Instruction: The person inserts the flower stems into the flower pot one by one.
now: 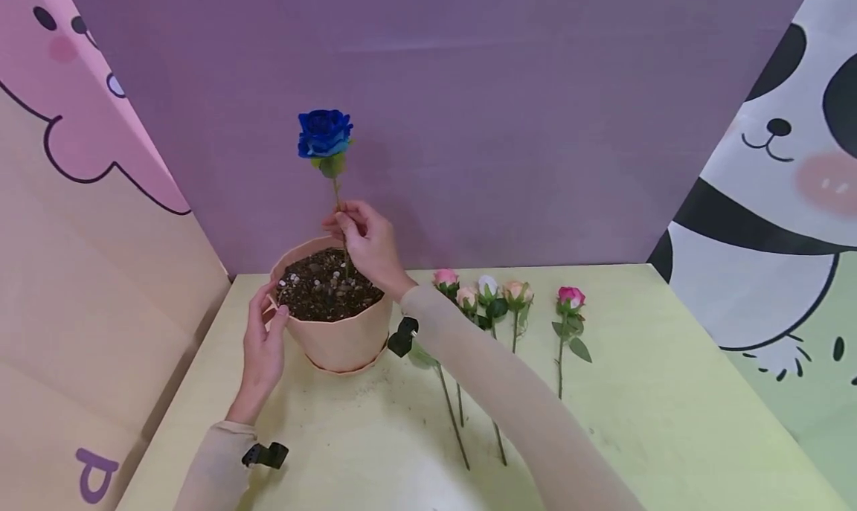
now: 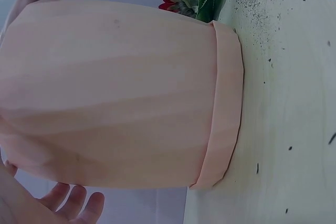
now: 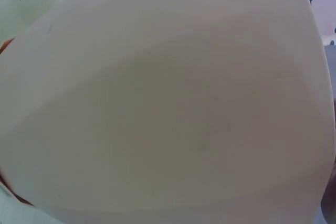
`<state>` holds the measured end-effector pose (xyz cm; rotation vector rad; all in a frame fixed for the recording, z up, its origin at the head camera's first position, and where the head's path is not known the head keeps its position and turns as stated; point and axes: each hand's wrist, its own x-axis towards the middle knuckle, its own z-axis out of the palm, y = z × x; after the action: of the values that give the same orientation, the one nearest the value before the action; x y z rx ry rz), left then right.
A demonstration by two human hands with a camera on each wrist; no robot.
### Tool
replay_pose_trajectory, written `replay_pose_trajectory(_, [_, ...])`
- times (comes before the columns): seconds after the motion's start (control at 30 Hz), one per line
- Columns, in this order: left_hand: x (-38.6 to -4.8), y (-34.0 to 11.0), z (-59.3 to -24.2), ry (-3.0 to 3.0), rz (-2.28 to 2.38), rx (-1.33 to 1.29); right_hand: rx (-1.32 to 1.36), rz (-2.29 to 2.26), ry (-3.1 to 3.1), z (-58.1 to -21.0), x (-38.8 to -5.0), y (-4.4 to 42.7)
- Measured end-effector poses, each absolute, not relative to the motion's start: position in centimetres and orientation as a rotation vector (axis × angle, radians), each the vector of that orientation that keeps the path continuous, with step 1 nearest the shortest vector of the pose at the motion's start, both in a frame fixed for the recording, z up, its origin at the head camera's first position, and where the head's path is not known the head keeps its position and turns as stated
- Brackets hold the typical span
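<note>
A peach-coloured flowerpot, filled with dark soil flecked with white and tan bits, stands on the table in the head view. My left hand holds the pot's left side, thumb at the rim. In the left wrist view, fingers of that hand lie along the pot wall. Above the soil, my right hand pinches the stem of a blue rose. The rose is nearly upright, its lower stem reaching down to the soil. The pot wall fills most of the right wrist view.
Right of the pot, several roses lie on the pale yellow table, partly hidden by my right sleeve. A deep pink rose lies apart, further right. Soil crumbs dot the tabletop. A purple panel rises behind.
</note>
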<state>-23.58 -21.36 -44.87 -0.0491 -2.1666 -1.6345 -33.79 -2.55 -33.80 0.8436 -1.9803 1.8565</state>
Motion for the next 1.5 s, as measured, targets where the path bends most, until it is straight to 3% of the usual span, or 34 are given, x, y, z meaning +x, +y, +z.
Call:
replay_pose_trajectory(0.3, [-23.7,-21.5,-45.2,-2.173,-1.627,-0.068,0.746,1.746,-2.080,-34.1,-33.8,-1.7])
replay_pose_trajectory(1.2, [-23.2,-22.0,-44.9,-2.151,-1.603,-0.038,0.904,1.594,-2.384,-34.9,-34.8,-2.8])
replay_pose_trajectory(1.5, [-23.3,-21.7,-44.7,-2.152,-1.618,-0.044,0.775,1.659,-2.341,-35.0,-34.9,-2.4])
